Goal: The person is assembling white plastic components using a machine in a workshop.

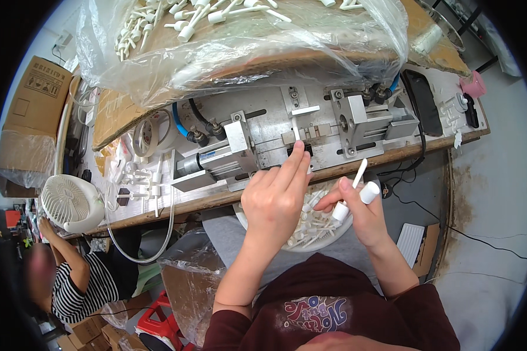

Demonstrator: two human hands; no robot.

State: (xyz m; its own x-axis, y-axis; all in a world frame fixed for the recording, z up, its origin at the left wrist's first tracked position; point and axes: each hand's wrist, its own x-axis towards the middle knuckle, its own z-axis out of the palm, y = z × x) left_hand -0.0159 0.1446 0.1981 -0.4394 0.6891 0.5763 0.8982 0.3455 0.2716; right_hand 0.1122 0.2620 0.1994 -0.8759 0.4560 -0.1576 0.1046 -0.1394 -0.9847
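Observation:
My left hand [277,200] reaches over the bench edge with its index and middle fingers stretched out. The fingertips meet the lower end of a white plastic stick [296,127] in the metal fixture [314,132]; the thumb is hidden. In my right hand [363,217], lower and to the right, are a few white plastic sticks with wide round caps [369,192], held between thumb and fingers. One slim stick end [361,171] points up past the thumb. Below both hands, a white bowl [303,248] full of similar capped sticks rests at my lap.
Pneumatic cylinders flank the fixture, one left [214,161] and one right [366,120]. Behind them, a plastic-lined cardboard tray [246,61] holds many white capped sticks. A small fan [71,203] and tape roll [148,136] are at left. Another person [79,275] in stripes sits lower left.

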